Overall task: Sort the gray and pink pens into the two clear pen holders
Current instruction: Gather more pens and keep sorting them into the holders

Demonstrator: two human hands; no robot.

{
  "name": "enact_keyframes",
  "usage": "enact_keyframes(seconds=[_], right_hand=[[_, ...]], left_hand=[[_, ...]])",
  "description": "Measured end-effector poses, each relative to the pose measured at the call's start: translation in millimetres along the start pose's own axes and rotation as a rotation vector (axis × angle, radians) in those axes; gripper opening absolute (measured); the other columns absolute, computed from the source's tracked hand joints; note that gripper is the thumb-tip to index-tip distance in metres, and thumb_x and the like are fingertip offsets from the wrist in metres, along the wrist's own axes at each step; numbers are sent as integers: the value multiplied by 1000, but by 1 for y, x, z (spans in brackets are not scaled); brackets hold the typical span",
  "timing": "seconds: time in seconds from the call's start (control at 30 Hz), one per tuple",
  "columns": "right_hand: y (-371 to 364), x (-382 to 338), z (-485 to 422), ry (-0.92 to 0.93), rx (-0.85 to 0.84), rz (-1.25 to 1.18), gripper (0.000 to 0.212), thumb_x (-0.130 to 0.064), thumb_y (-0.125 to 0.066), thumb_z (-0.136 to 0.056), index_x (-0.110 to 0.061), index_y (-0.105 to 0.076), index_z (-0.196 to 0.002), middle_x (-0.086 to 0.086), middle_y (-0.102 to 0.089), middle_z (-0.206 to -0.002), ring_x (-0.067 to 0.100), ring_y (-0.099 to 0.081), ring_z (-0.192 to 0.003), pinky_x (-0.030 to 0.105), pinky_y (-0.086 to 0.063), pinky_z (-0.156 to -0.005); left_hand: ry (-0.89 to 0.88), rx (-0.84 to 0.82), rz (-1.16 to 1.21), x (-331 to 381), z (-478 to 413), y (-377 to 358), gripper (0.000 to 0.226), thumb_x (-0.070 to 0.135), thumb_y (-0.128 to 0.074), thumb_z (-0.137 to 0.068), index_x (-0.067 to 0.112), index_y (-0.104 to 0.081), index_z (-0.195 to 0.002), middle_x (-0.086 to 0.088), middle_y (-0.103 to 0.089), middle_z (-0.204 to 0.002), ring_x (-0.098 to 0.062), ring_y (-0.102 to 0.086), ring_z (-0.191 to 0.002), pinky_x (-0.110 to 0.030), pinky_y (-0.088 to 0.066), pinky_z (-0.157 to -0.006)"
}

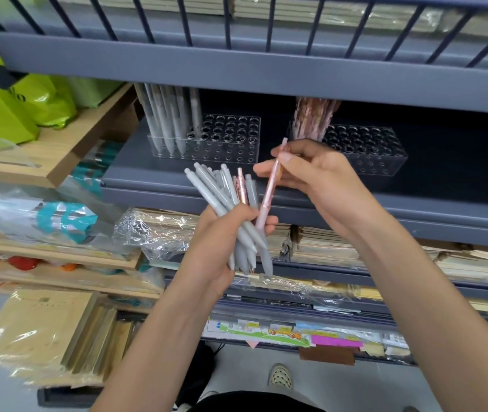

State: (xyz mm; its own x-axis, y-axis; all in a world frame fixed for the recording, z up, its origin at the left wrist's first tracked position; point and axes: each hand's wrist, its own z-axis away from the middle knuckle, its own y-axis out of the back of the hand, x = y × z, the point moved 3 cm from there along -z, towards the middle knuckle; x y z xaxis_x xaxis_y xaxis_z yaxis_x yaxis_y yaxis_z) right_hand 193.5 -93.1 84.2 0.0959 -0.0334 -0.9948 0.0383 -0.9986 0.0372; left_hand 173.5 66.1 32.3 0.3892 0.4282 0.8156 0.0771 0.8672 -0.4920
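Pink pen (pixel 270 191): held tilted, with the clicker end up and to the right. The right hand (pixel 320 179) pinches its upper part between thumb and forefinger, and the other fingers are curled loosely behind. The lower end of the pen lies against the right side of the pen bundle (pixel 222 194), at the fingertips of the left hand (pixel 216 242). Whether those fingers also clamp it cannot be determined.

Pen bundle: mostly gray pens, clicker ends up and fanned out, tips pointing down past the palm. The left hand is wrapped around the middle of the bundle, with the fingers closed over the barrels. One rose-pink pen (pixel 241 188) stands among the gray ones, on the right side of the bundle.

Left pen holder (pixel 236 129): clear, with rows of holes, located above and behind the bundle on the dark shelf board (pixel 445 162). Gray pens (pixel 168 120) fill its left end; the holes to the right of them are open.

Right pen holder (pixel 364 150): clear, of the same type, located above and to the right of the bundle on the same board, partly behind the right hand. Pink pens (pixel 314 117) stand at its left end.

Surroundings: green bags (pixel 4 114) lie far to the upper left of the bundle. Plastic-wrapped paper stock (pixel 153 230) lies on a lower shelf just to the left of the bundle. A patterned shoe (pixel 279 376) is on the floor well below it.
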Motion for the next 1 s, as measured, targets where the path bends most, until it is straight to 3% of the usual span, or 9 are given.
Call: enact_keyframes(seconds=[0.1,0.23,0.4,0.63,0.8,1.0], right_hand=[[4,-1,12,185,82,36,14,-23,-54,-99,-12,-58,-108,7,-76,-101,24,-69,-102,42,-52,-93],[1,6,41,414,217,-92,14,-20,-55,-99,-12,-57,-110,13,-74,-102,34,-68,-97,42,-53,-84],[22,1,63,467,505,-219,10,-11,-52,-98,-8,-55,-107,6,-73,-94,30,-70,-93,40,-56,-82],[71,-21,57,551,784,-207,11,-6,-54,-95,-9,-52,-105,-1,-74,-92,24,-70,-98,41,-56,-86],[79,-22,36,544,804,-141,15,-11,-63,-89,-12,-54,-101,7,-74,-93,31,-70,-100,42,-57,-87],[80,-18,5,467,710,135,13,-17,-64,-88,-21,-63,-101,4,-73,-99,23,-70,-98,47,-55,-91]], left_hand=[[-45,50,64,4,1,1,22,1,-65,-89,2,-56,-109,-18,-76,-90,-31,-76,-87,-31,-60,-68],[-169,135,120,9,2,1,24,4,-66,-89,7,-54,-110,-9,-78,-94,-25,-76,-88,-32,-60,-71],[-196,268,248,10,1,7,37,2,-62,-93,-5,-53,-127,-11,-77,-95,-23,-76,-87,-25,-59,-68],[-169,324,210,7,6,14,35,2,-65,-90,-11,-57,-122,-11,-78,-90,-23,-76,-86,-25,-59,-67],[-148,333,193,5,8,14,40,2,-64,-92,-11,-54,-128,-18,-75,-106,-25,-75,-91,-25,-59,-67],[-158,296,200,5,12,18,40,1,-68,-89,-16,-55,-123,-20,-75,-102,-26,-75,-92,-25,-60,-70]])
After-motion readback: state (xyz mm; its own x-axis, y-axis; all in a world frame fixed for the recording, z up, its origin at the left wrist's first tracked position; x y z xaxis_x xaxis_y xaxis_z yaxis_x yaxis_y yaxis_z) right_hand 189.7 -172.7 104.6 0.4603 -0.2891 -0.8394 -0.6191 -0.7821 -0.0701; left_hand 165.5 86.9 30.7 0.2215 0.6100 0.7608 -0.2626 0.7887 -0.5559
